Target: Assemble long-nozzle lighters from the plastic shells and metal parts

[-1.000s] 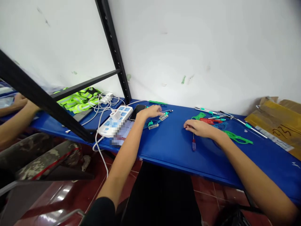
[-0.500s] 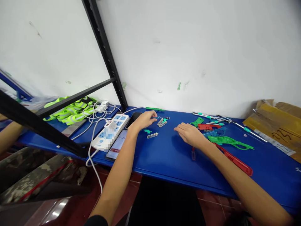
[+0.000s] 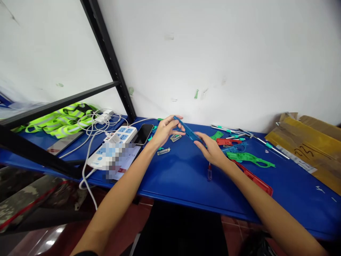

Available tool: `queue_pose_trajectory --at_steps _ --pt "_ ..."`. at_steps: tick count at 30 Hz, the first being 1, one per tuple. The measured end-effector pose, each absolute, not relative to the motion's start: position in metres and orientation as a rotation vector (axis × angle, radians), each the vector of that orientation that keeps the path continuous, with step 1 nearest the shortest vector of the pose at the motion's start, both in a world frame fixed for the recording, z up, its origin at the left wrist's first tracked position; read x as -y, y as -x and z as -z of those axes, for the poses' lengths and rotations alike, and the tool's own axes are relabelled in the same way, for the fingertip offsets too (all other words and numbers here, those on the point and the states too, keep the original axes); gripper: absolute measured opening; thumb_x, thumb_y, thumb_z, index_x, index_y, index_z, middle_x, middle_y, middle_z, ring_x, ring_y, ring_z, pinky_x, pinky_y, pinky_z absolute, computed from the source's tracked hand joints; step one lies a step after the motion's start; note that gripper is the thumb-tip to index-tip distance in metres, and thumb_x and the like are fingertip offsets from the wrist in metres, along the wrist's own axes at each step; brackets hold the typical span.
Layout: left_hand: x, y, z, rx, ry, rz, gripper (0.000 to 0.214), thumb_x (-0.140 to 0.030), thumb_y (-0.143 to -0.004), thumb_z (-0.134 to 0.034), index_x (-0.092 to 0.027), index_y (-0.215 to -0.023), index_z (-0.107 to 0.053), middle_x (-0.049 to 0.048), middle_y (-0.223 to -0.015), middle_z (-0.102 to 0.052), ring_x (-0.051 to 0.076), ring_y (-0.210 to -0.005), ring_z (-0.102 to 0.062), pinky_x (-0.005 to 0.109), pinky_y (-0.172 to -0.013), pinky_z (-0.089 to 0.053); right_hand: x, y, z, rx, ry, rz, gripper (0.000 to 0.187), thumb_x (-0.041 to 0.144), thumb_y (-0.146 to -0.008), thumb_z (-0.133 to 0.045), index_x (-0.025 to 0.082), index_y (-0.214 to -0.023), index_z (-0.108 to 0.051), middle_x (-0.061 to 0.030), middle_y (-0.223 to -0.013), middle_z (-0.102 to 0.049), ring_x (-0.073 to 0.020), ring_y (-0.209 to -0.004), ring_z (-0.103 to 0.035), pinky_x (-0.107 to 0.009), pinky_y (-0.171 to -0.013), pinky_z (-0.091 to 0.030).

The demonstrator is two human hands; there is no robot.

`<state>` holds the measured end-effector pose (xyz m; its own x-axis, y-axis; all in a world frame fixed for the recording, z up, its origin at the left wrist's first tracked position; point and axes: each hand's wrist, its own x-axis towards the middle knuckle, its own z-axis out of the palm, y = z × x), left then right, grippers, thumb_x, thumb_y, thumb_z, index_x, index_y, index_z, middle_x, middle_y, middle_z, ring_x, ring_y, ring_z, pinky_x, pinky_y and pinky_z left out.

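A long blue piece (image 3: 188,131) is held slantwise above the desk (image 3: 173,181), between both hands. Its far end is gripped by the left hand (image 3: 167,131), thumb and fingers bent close around it; its near end is pinched by the right hand (image 3: 210,149), by which that end is partly covered. Fine detail on the piece cannot be made out.

Below the right hand, a screwdriver (image 3: 210,174) is seen mainly by its handle; the upper part is hidden. A red piece (image 3: 257,180) is partly covered by the right forearm. Near the left hand, two small clear parts (image 3: 163,152) are too small to be identified. The screen of a phone (image 3: 128,160) is obscured by blurred blocks. The cardboard box (image 3: 306,142) is cut off at the right edge, camouflage trousers (image 3: 21,204) at the left.
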<state>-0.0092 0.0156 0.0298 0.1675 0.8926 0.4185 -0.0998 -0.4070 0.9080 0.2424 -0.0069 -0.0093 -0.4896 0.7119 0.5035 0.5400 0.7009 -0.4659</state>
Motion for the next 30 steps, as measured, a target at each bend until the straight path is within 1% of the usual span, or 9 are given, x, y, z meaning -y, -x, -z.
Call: queue_pose_trajectory --at_steps 3,8,11,14,16,19,21,24,30 --pt "-0.018 0.016 -0.024 -0.938 -1.603 -1.585 0.042 -0.058 -0.103 -0.061 -0.017 -0.107 -0.071 0.0070 -0.094 -0.073 0.020 -0.092 -0.074 0.031 -0.073 -0.065 0.015 -0.248 0.005 2.330 1.039 -0.428 0.041 0.047 -0.116 -0.037 0.022 -0.131 -0.067 -0.0138 -0.113 -0.079 -0.0308 -0.101 -0.075 -0.044 -0.092 -0.058" --pt "-0.025 0.051 -0.020 -1.449 -1.840 -1.836 0.037 -0.047 -0.113 -0.045 -0.021 -0.110 -0.071 0.0081 -0.104 -0.077 0.021 -0.099 -0.072 0.033 -0.082 -0.059 0.037 -0.250 -0.003 2.658 0.994 -0.569 0.046 0.047 -0.117 -0.039 0.028 -0.153 -0.059 -0.0093 -0.127 -0.081 -0.0276 -0.103 -0.078 -0.039 -0.090 -0.056" --pt "-0.033 0.069 -0.015 -1.879 -1.935 -1.759 0.025 -0.034 -0.110 -0.049 -0.021 -0.122 -0.067 0.0109 -0.120 -0.076 0.026 -0.109 -0.070 0.040 -0.095 -0.056 0.035 -0.252 -0.005 2.769 0.980 -0.637 0.043 0.050 -0.115 -0.046 0.029 -0.142 -0.073 -0.0058 -0.108 -0.084 -0.0253 -0.090 -0.077 -0.034 -0.081 -0.052" --pt "-0.044 0.078 -0.004 -2.052 -2.063 -1.596 0.034 -0.026 -0.106 -0.051 -0.016 -0.137 -0.059 0.0185 -0.139 -0.069 0.032 -0.125 -0.065 0.048 -0.108 -0.053 0.026 -0.256 -0.005 2.726 1.075 -0.731 0.048 0.060 -0.110 -0.057 0.025 -0.133 -0.081 -0.0017 -0.074 -0.076 -0.0215 -0.068 -0.068 -0.032 -0.069 -0.046" --pt "-0.051 0.080 0.004 -2.086 -2.174 -1.305 0.035 -0.024 -0.106 -0.049 -0.014 -0.137 -0.062 0.0215 -0.140 -0.069 0.037 -0.132 -0.062 0.051 -0.114 -0.049 0.022 -0.257 -0.006 2.704 1.081 -0.817 0.052 0.067 -0.105 -0.063 0.025 -0.126 -0.084 0.0005 -0.068 -0.071 -0.0191 -0.062 -0.063 -0.031 -0.065 -0.042" --pt "-0.056 0.079 0.013 -2.194 -2.202 -0.755 0.037 -0.024 -0.106 -0.051 -0.012 -0.137 -0.067 0.0232 -0.136 -0.072 0.040 -0.134 -0.062 0.052 -0.112 -0.050 0.022 -0.254 -0.007 2.740 0.984 -0.865 0.055 0.073 -0.095 -0.074 0.024 -0.120 -0.084 0.0014 -0.072 -0.069 -0.0176 -0.064 -0.061 -0.030 -0.064 -0.039" --pt "-0.057 0.079 0.017 -2.261 -2.160 -0.572 0.039 -0.027 -0.105 -0.054 -0.011 -0.137 -0.070 0.0242 -0.134 -0.074 0.041 -0.131 -0.065 0.051 -0.109 -0.052 0.023 -0.250 -0.006 2.764 0.943 -0.818 0.057 0.073 -0.092 -0.078 0.023 -0.119 -0.082 0.0013 -0.077 -0.068 -0.0175 -0.068 -0.060 -0.029 -0.064 -0.037" --pt "-0.057 0.081 0.017 -2.276 -2.154 -0.527 0.038 -0.031 -0.103 -0.058 -0.012 -0.129 -0.078 0.0241 -0.129 -0.077 0.041 -0.126 -0.068 0.052 -0.107 -0.053 0.024 -0.248 -0.005 2.789 0.977 -0.766 0.054 0.073 -0.091 -0.078 0.022 -0.110 -0.079 0.0015 -0.078 -0.065 -0.0175 -0.069 -0.059 -0.029 -0.065 -0.035" --pt "-0.059 0.093 0.014 -2.267 -2.213 -0.419 0.036 -0.036 -0.104 -0.057 -0.015 -0.113 -0.085 0.0213 -0.119 -0.081 0.043 -0.123 -0.069 0.056 -0.106 -0.052 0.013 -0.272 -0.009 2.647 1.153 -0.670 0.043 0.061 -0.090 -0.083 0.021 -0.104 -0.074 -0.0053 -0.098 -0.074 -0.0202 -0.081 -0.065 -0.031 -0.072 -0.041"
